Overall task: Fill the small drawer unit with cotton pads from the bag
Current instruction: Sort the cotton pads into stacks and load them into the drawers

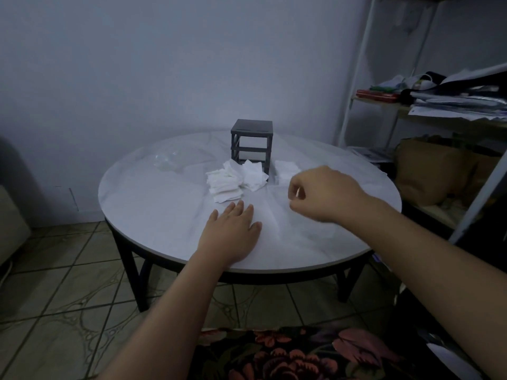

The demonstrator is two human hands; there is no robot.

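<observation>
Round white table (153, 215) on dark legs, standing on a tiled floor (68, 283) against a plain wall; I note a white shelf rack (354, 100) with papers and clutter off the table's right edge.

Drawer unit (251, 127): dark grey, upright, near the far edge of the table. From my view its front shows open bays; I cannot tell whether any drawer is fitted.

Cotton pads: three loose white heaps just in front of the unit. The left heap (223, 185) is the largest and touches the middle heap (253, 175); the right heap (285, 170) lies apart, beside the unit's right foot.

Bag (167, 160): clear plastic, crumpled, towards the far left edge, apart from the pads.

Left hand (233, 231): palm down on the table between the near edge and the left heap, fingers straight and slightly spread, fingertips just short of the pads.

Right hand (321, 193): raised above the table in front of the right heap, fingers curled inward, thumb tip close to the forefinger. I see nothing held in it.

Floral fabric (288, 352) fills the bottom of my view.
</observation>
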